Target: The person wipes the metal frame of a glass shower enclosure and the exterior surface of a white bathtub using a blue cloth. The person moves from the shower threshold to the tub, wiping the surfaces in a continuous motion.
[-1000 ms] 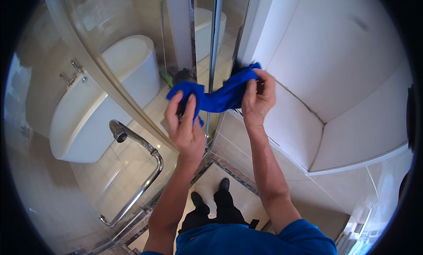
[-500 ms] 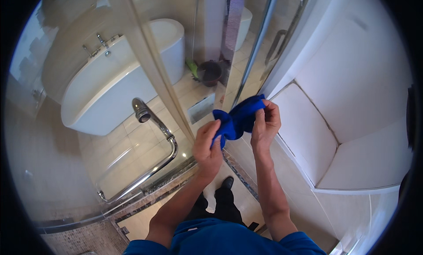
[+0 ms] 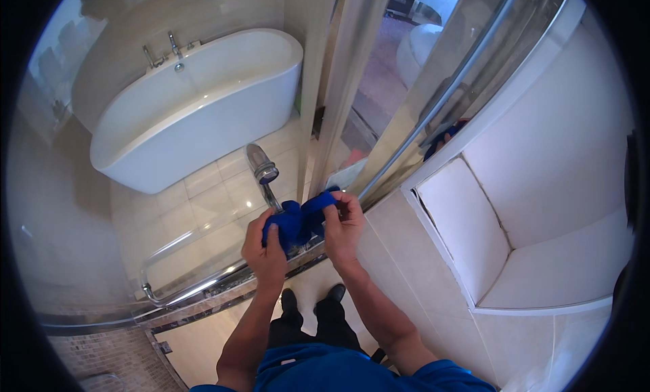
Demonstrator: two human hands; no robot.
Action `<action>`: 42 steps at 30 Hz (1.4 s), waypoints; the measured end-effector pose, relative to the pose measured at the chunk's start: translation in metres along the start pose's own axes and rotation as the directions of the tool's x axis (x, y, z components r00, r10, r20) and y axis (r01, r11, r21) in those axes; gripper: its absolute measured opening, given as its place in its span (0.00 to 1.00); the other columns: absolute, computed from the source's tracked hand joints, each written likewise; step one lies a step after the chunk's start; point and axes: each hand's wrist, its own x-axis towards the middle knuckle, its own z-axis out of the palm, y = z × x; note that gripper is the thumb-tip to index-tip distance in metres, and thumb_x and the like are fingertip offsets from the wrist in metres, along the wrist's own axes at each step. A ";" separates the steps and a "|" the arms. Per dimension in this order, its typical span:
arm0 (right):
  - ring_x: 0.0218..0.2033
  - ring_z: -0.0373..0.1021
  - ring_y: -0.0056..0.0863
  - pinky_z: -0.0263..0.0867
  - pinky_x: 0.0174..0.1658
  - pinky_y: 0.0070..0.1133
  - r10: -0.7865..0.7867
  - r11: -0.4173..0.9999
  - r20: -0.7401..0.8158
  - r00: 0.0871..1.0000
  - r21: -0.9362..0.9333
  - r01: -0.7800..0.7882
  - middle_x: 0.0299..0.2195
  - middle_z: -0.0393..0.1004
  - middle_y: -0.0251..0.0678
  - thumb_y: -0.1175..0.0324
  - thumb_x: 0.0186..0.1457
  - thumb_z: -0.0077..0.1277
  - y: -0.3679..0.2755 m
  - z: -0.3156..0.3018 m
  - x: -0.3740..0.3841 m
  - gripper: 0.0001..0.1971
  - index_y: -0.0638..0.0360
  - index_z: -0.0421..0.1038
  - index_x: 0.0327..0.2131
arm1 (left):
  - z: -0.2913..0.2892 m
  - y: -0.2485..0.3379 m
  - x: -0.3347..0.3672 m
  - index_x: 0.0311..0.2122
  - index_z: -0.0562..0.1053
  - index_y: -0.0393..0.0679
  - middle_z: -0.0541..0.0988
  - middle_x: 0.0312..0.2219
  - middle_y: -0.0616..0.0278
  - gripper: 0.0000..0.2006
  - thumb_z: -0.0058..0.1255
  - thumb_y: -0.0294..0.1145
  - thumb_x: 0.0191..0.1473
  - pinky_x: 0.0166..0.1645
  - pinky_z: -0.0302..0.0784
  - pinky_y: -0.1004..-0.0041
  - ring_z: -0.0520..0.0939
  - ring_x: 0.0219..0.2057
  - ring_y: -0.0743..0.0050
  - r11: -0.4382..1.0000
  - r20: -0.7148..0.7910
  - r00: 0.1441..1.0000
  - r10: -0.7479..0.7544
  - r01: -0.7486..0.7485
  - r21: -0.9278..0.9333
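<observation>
A bunched blue cloth (image 3: 298, 219) is held between both of my hands in front of me. My left hand (image 3: 265, 248) grips its left end from below. My right hand (image 3: 344, 226) pinches its right end, fingers curled over the top. The cloth sits close to the chrome handle (image 3: 263, 175) of a glass shower door (image 3: 203, 209). Below my arms I see my blue shirt and black shoes on the shower floor.
A white freestanding bathtub (image 3: 196, 107) with chrome taps stands beyond the glass on a tiled floor. A white tiled corner ledge (image 3: 514, 256) is to my right. A second glass panel (image 3: 433, 87) with a chrome rail reflects the cloth.
Both hands and the cloth have moved lower and closer to my body, and the cloth is more bunched up. The view has shifted so the bathtub fills more of the upper left.
</observation>
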 end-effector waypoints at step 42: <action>0.26 0.68 0.18 0.64 0.29 0.15 -0.104 0.922 0.275 0.956 -0.334 0.196 0.28 0.68 0.32 0.82 0.51 0.50 0.025 0.028 -0.050 0.08 0.62 0.68 0.36 | -0.099 -0.020 -0.010 0.38 0.72 0.36 0.74 0.33 0.48 0.11 0.52 0.17 0.46 0.38 0.74 0.67 0.77 0.33 0.53 0.892 -0.156 0.938 0.308 -0.228 0.391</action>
